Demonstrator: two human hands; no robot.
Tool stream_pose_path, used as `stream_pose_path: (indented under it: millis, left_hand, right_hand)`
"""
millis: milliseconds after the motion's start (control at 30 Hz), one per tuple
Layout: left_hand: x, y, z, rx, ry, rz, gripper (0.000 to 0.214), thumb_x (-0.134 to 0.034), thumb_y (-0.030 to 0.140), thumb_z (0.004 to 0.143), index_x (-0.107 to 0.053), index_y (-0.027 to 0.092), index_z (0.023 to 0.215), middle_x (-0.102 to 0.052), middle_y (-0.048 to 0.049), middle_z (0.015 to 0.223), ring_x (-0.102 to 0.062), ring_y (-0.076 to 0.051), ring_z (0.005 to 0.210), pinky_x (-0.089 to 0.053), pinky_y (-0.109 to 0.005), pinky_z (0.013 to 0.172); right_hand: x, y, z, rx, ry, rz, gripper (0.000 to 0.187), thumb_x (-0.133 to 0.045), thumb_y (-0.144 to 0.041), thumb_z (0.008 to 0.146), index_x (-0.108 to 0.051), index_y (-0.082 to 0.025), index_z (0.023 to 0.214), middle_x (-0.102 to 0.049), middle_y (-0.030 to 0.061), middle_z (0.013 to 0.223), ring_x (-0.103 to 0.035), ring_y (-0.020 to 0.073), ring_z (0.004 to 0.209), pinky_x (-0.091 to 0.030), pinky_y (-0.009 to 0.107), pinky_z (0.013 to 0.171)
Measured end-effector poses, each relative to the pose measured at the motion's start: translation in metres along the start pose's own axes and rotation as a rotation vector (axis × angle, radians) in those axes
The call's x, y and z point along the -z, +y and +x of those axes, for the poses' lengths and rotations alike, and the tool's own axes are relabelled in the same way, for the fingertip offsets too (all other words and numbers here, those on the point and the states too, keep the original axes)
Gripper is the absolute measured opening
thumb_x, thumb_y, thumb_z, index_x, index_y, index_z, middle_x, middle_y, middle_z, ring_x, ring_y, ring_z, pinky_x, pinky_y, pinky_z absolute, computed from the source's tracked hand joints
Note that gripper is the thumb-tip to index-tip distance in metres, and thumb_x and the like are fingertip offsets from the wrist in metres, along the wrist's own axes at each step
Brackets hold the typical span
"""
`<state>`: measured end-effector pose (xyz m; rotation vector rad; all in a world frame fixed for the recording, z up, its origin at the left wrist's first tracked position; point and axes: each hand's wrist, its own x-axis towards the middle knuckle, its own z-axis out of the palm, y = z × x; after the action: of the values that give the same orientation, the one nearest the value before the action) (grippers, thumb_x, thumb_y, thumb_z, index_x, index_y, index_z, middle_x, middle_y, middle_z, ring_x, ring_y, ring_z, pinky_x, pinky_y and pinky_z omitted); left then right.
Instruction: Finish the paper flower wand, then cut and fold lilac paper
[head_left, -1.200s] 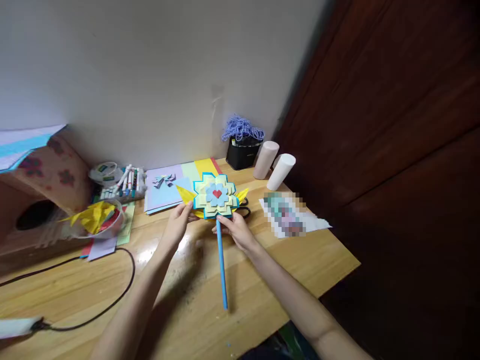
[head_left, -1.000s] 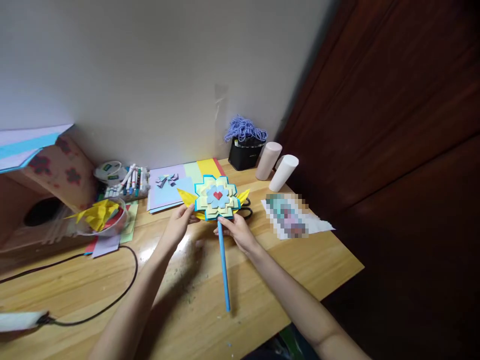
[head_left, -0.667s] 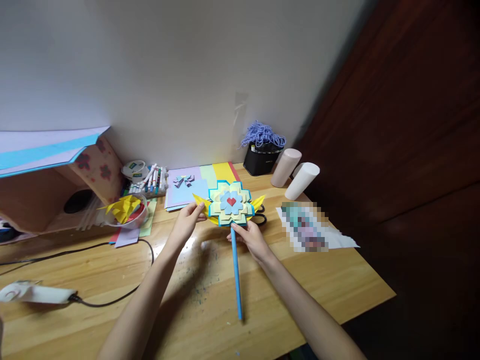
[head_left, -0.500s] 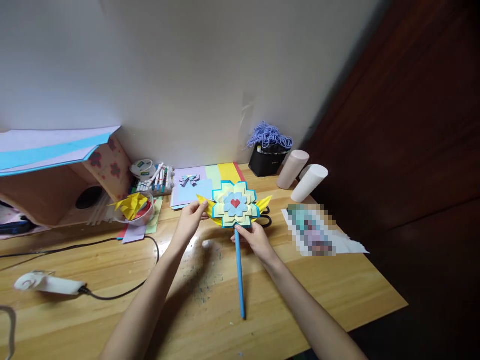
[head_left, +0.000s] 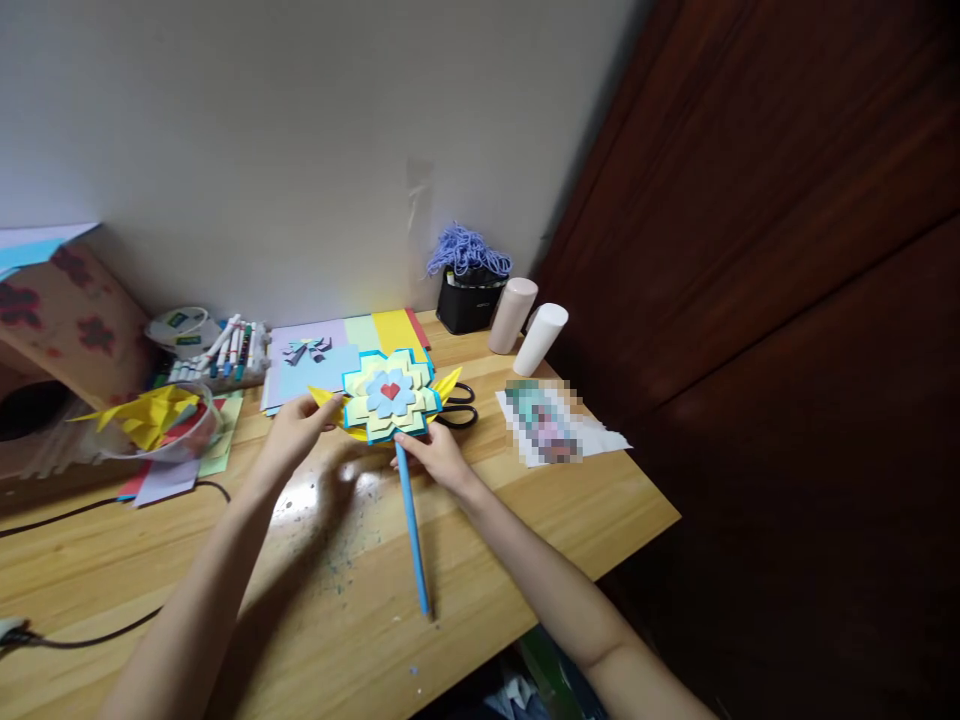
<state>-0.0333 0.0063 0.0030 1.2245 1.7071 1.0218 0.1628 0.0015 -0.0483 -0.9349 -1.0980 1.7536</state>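
Note:
A layered paper flower (head_left: pixel 390 396), blue-edged with pale green petals and a red heart in the middle, sits on a blue stick (head_left: pixel 412 530) over the wooden table (head_left: pixel 525 520). Yellow paper leaves (head_left: pixel 448 382) stick out behind it. My left hand (head_left: pixel 296 432) pinches the yellow leaf at the flower's left edge. My right hand (head_left: pixel 436 458) grips the top of the stick just under the flower, fingers closed round it.
Black scissors (head_left: pixel 459 406) lie behind the flower. Coloured paper sheets (head_left: pixel 330 345), markers (head_left: pixel 225 350), a tape roll (head_left: pixel 180 325), a bowl of paper scraps (head_left: pixel 154 425), a black holder with purple yarn (head_left: pixel 469 285), two pale cylinders (head_left: pixel 529 325), a printed sheet (head_left: pixel 555 425), a cardboard house (head_left: pixel 52 330) and a black cable (head_left: pixel 90 630) are around.
The view swung right, then back left. Both hands keep the same hold on the flower and stick; the flower stays near the scissors.

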Motion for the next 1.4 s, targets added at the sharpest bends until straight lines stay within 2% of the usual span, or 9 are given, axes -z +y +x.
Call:
stream_pose_path:
  millis: [133, 333, 433, 533, 633, 767, 900, 1133, 1400]
  left_hand:
    - [0.000, -0.001, -0.006, 0.037, 0.075, -0.032, 0.027, -0.063, 0.042, 0.067, -0.057, 0.015, 0.067, -0.061, -0.0006, 0.067, -0.061, -0.016, 0.069, -0.049, -0.023, 0.066]
    - [0.001, -0.019, -0.036, 0.097, 0.104, -0.270, 0.021, -0.052, 0.032, 0.077, -0.056, 0.014, 0.085, -0.065, -0.0044, 0.072, -0.063, -0.016, 0.065, -0.051, -0.028, 0.066]
    - [0.000, -0.041, -0.055, 0.059, 0.116, -0.323, 0.030, -0.051, 0.040, 0.076, -0.057, 0.012, 0.087, -0.065, -0.0062, 0.072, -0.063, -0.017, 0.065, -0.050, -0.029, 0.067]
    - [-0.005, -0.060, -0.074, 0.006, 0.186, -0.322, 0.041, -0.055, 0.050, 0.070, -0.058, 0.012, 0.083, -0.064, -0.0048, 0.069, -0.061, -0.017, 0.062, -0.050, -0.030, 0.065]
    - [-0.012, -0.064, -0.086, -0.015, 0.163, -0.331, 0.050, -0.055, 0.056, 0.067, -0.061, 0.010, 0.086, -0.064, -0.0061, 0.072, -0.061, -0.017, 0.064, -0.049, -0.030, 0.064]
    - [-0.014, -0.052, -0.088, -0.092, 0.133, -0.345, 0.051, -0.058, 0.056, 0.066, -0.063, 0.010, 0.085, -0.066, -0.0099, 0.083, -0.062, -0.019, 0.078, -0.048, -0.029, 0.071]
    - [-0.002, -0.046, -0.082, -0.098, 0.143, -0.494, 0.048, -0.057, 0.053, 0.070, -0.060, 0.011, 0.094, -0.065, -0.0112, 0.097, -0.062, -0.019, 0.086, -0.048, -0.032, 0.079]
    - [0.015, -0.058, -0.082, -0.019, 0.156, -0.597, 0.040, -0.064, 0.048, 0.066, -0.062, 0.010, 0.077, -0.068, -0.0081, 0.076, -0.065, -0.018, 0.073, -0.050, -0.032, 0.076]
    - [0.019, -0.064, -0.090, -0.022, 0.116, -0.623, 0.039, -0.065, 0.048, 0.066, -0.062, 0.011, 0.075, -0.068, -0.0080, 0.076, -0.064, -0.018, 0.073, -0.050, -0.031, 0.074]
  right_hand:
    - [-0.001, -0.001, 0.000, 0.001, -0.015, 0.042, 0.038, -0.071, -0.043, 0.058, -0.056, -0.013, 0.076, -0.062, -0.0004, 0.058, -0.062, 0.0144, 0.048, -0.052, 0.027, 0.052]
    - [-0.007, 0.003, -0.004, -0.027, -0.037, 0.105, 0.039, -0.073, -0.043, 0.054, -0.055, -0.014, 0.073, -0.060, -0.0022, 0.055, -0.060, 0.0129, 0.045, -0.052, 0.026, 0.052]
    - [-0.011, 0.004, -0.009, -0.038, -0.062, 0.125, 0.037, -0.073, -0.043, 0.055, -0.055, -0.014, 0.071, -0.061, -0.0025, 0.056, -0.060, 0.0128, 0.046, -0.052, 0.026, 0.051]
    - [-0.015, 0.004, -0.015, -0.019, -0.102, 0.127, 0.036, -0.073, -0.042, 0.055, -0.056, -0.014, 0.071, -0.061, -0.0021, 0.055, -0.060, 0.0130, 0.046, -0.053, 0.026, 0.051]
    - [-0.018, 0.004, -0.019, 0.000, -0.126, 0.097, 0.037, -0.073, -0.042, 0.055, -0.057, -0.014, 0.071, -0.062, -0.0009, 0.056, -0.060, 0.0134, 0.047, -0.053, 0.026, 0.053]
    - [-0.021, 0.007, -0.023, -0.013, -0.125, 0.037, 0.036, -0.073, -0.042, 0.057, -0.057, -0.013, 0.072, -0.063, -0.0001, 0.056, -0.062, 0.0144, 0.049, -0.053, 0.026, 0.054]
    - [-0.023, 0.013, -0.026, -0.029, -0.167, -0.028, 0.034, -0.071, -0.040, 0.061, -0.058, -0.013, 0.076, -0.063, 0.0008, 0.057, -0.063, 0.0155, 0.051, -0.052, 0.027, 0.055]
    - [-0.027, 0.023, -0.031, -0.083, -0.232, -0.135, 0.033, -0.070, -0.041, 0.063, -0.057, -0.013, 0.076, -0.064, 0.0021, 0.059, -0.064, 0.0168, 0.053, -0.051, 0.028, 0.054]
    - [-0.032, 0.026, -0.036, -0.113, -0.245, -0.162, 0.031, -0.069, -0.040, 0.065, -0.057, -0.014, 0.078, -0.063, 0.0022, 0.062, -0.063, 0.0165, 0.055, -0.052, 0.029, 0.055]
